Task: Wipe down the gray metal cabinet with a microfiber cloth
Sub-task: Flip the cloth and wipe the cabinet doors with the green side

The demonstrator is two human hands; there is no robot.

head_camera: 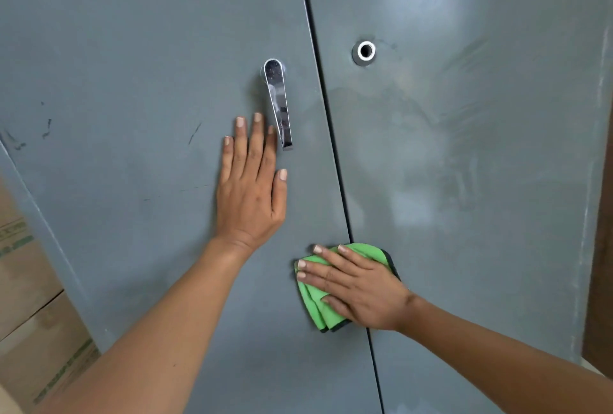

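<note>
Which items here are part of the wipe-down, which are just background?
In the job:
cabinet
green cloth
right hand pressing the cloth flat
left hand flat on the left door

Background:
cardboard boxes
brown panel at the right edge

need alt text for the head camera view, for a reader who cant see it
A person's right hand presses a folded green microfiber cloth flat over the seam between two closed gray metal cabinet doors. The left hand rests flat on the left door just below a chrome lever handle. The right door shows hazy wipe streaks and a round lock hole.
</note>
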